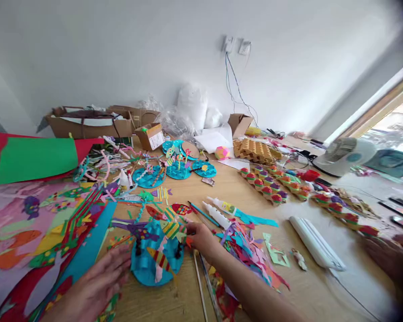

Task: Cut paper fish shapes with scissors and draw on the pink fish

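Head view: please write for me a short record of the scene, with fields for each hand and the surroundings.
Left hand: open, beside the nearest blue disc; contact unclear
Right hand: at a striped paper fish; grip unclear
Right of disc: two white bottles, paper scraps
Right edge: another person's hand, blurred
By wall: cardboard box, plastic bags

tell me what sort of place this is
It looks like a craft workspace, perhaps a home or classroom one: a wooden table with a blue disc decorated with paper fish, white nozzle bottles and a heap of coloured paper scraps.
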Motion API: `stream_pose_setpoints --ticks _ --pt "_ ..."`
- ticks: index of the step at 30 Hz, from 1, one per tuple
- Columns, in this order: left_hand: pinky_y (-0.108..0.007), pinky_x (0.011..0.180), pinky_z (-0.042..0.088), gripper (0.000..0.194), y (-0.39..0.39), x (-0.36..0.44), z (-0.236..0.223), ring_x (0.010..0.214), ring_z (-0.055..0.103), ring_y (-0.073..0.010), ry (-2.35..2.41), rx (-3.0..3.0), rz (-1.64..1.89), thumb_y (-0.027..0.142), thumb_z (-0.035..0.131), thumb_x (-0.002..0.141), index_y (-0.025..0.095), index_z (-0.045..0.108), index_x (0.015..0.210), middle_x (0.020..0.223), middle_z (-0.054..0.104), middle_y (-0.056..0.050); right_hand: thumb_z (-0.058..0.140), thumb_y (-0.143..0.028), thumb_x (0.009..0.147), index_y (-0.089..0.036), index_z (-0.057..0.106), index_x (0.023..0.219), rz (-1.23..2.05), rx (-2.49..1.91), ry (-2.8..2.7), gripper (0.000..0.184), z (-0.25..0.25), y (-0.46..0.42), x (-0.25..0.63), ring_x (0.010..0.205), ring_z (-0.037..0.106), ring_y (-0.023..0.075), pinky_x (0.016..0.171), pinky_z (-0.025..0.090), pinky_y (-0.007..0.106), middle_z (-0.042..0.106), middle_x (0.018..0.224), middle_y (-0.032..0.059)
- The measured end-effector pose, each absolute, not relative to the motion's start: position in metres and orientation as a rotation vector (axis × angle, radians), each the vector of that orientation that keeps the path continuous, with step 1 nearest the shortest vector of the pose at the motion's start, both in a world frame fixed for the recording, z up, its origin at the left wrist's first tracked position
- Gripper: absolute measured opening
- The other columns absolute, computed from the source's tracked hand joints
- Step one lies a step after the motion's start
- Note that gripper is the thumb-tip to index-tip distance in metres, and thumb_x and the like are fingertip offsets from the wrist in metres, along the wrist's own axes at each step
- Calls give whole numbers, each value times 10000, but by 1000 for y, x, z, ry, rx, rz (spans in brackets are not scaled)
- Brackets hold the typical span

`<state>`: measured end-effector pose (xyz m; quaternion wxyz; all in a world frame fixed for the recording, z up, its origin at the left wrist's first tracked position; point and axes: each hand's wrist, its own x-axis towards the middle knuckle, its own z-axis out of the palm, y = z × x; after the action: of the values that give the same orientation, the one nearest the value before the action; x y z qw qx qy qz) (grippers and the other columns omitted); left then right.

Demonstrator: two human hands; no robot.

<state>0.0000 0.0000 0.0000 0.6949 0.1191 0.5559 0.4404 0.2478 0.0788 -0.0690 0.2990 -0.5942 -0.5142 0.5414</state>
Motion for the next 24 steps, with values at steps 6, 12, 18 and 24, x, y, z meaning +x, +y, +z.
stream_pose_setpoints --ticks 6,12,18,24 --pt "-355 881 448 562 -3 3 -3 1176 461 -317 1256 229 982 203 850 364 202 663 894 1262 557 -75 639 -196 584 -152 700 721 1436 -1555 -1349 156 -67 76 248 512 550 130 487 415 222 617 552 -21" --pt "-309 826 487 555 -10 -4 -21 1188 458 -286 1179 232 974 222 840 434 231 651 957 1263 560 -47 669 -227 567 -161 697 690 1430 -1468 -1347 142 -61 70 244 579 562 145 518 423 227 635 602 -12" --pt "-308 823 503 528 -20 -8 -26 1202 446 -266 1097 210 1002 271 825 482 260 648 980 1232 587 -28 721 -275 516 -162 647 619 1432 -1432 -1289 169 -62 71 249 577 559 161 536 429 253 617 570 -3" --pt "-283 792 505 575 -22 -3 -16 1207 439 -249 1146 230 993 310 828 458 267 644 1001 1222 594 -21 711 -241 484 -177 578 583 1485 -1421 -1190 178 -60 73 248 474 501 121 454 372 226 547 507 -37"
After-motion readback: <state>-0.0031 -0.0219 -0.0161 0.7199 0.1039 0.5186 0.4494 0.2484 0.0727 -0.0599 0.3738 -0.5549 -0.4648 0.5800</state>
